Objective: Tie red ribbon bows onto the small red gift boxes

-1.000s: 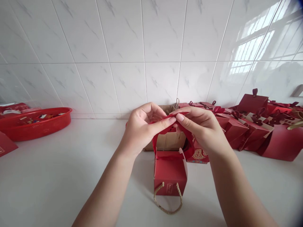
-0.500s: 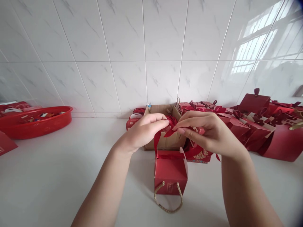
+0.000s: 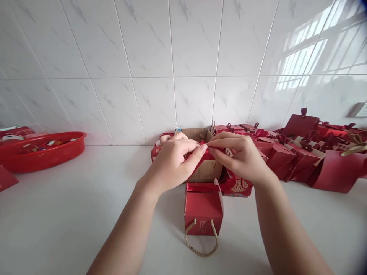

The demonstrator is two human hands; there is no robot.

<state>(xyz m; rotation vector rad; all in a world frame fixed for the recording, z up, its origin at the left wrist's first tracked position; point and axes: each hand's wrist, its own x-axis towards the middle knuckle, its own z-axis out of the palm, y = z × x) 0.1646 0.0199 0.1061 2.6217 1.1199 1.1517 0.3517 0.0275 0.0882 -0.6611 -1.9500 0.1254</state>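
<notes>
Both hands meet above a red gift box that stands on the white counter with a twisted rope handle hanging at its front. My left hand pinches a red ribbon between thumb and fingers. Fingertip to fingertip with it, my right hand pinches the same ribbon from the other side. A length of the ribbon runs down behind my left hand toward the top of the gift box. Most of the ribbon between the hands is hidden by my fingers. Just behind them stands an open cardboard box.
At the left sits a red oval basin with small packets in it. Many red gift boxes crowd the counter at the right. A red patterned package lies beside the cardboard box. White wall tiles rise behind.
My hands have come together, so their fingertips now meet on the ribbon. The loose ribbon end that hung between them is no longer visible. The view has shifted slightly.
</notes>
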